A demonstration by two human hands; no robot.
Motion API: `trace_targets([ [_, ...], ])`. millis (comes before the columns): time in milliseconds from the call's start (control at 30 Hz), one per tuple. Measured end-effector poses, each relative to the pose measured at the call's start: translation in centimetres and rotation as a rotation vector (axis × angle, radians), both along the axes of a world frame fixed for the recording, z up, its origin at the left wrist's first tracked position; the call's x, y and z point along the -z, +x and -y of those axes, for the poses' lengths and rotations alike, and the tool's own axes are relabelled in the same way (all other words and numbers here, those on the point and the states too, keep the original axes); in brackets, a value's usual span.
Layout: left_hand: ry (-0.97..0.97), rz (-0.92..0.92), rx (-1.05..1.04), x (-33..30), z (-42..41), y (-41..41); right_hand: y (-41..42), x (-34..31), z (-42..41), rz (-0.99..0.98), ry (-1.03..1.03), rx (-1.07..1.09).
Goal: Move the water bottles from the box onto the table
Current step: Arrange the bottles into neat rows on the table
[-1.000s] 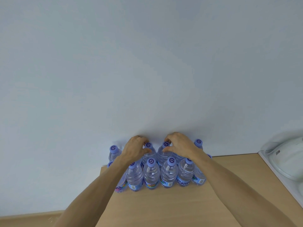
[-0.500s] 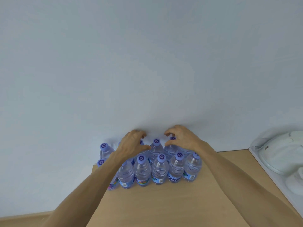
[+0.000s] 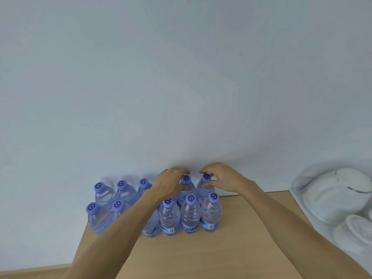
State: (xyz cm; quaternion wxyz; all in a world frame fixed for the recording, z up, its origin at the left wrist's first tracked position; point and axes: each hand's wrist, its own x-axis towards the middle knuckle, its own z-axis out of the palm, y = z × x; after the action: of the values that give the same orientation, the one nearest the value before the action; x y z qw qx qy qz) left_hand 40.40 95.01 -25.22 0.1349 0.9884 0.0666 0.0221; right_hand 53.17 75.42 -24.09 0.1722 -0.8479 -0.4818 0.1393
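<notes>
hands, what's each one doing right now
Left hand: fingers curled round a back-row bottle.
Right hand: fingertips pinching the next bottle's cap.

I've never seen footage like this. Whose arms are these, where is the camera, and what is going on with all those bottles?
There is no machine here: these are a person's two bare arms, filmed by a wide-angle camera worn on their head, looking forward and down. That is why the arms reach in from the bottom edge.

On the wooden table, against a pale wall, stand two rows of water bottles with purple caps, all upright. The left hand is curled beside the neck of one back-row bottle, and the right hand has its fingers at the cap of the next back-row bottle. Whether either is truly gripping, I cannot tell.

At the right sit some white dishes. No box shows in this picture.
</notes>
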Motion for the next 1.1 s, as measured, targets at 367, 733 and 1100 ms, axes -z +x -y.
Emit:
trace_targets([
  [367,0.089,0.015,-0.221,0.4,1.5,1.2,0.6,1.2,-0.2,0.021,0.012,0.109],
  [733,-0.065,0.037,-0.057,0.4,0.6,0.8,0.5,1.2,0.3,0.007,0.059,0.072],
  [1100,-0.074,0.033,-0.025,0.5,0.3,0.9,-0.2,1.7,-0.4,-0.001,0.077,0.14],
])
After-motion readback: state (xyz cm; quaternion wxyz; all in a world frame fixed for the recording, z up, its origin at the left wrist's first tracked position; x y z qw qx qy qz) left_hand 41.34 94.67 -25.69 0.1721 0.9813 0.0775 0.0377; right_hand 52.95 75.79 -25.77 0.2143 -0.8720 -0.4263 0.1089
